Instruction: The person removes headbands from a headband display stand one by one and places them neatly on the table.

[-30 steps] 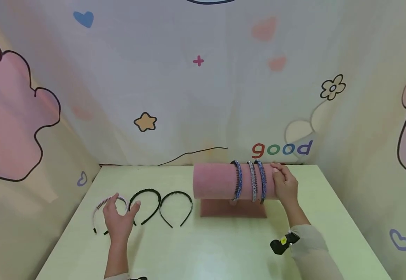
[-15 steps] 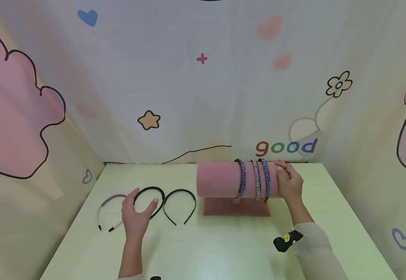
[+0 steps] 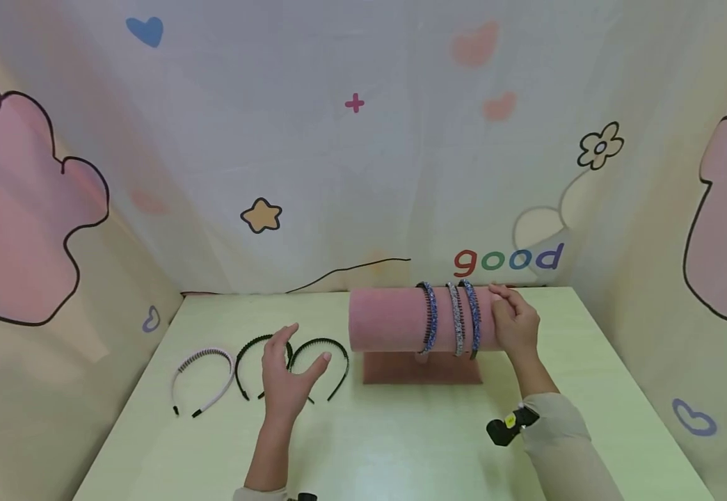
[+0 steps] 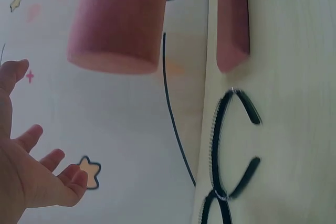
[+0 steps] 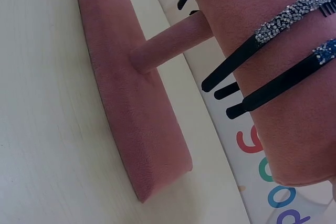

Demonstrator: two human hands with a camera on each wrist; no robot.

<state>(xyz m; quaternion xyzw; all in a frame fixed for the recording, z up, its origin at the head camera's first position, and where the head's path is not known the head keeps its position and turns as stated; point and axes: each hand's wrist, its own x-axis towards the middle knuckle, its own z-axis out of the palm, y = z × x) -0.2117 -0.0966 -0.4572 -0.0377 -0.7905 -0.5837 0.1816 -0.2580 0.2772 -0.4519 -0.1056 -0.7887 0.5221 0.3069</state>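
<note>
My left hand (image 3: 286, 383) hovers over the black headbands with fingers spread and thumb apart, holding nothing. A thin black headband (image 3: 321, 340) lies just right of it. Another black headband (image 3: 241, 358) is partly hidden behind the fingers, and a white headband (image 3: 232, 369) lies farther left. My right hand (image 3: 516, 327) grips the right end of a pink velvet roll stand (image 3: 388, 320). On the roll sit a blue glittery headband (image 3: 430, 316), a silver one (image 5: 286, 19) and another blue one (image 3: 472, 316). In the right wrist view only a sliver of the right hand shows.
The stand's flat pink base (image 3: 422, 369) rests on the pale table (image 3: 401, 445), near its back edge. A printed curtain (image 3: 338, 174) rises behind and at both sides. A black wrist camera (image 3: 510, 426) is strapped by the right sleeve (image 3: 557, 431).
My left hand has moved right, from above the white headband to above the black ones, fingers still spread. The right hand keeps its hold on the roll's end.
</note>
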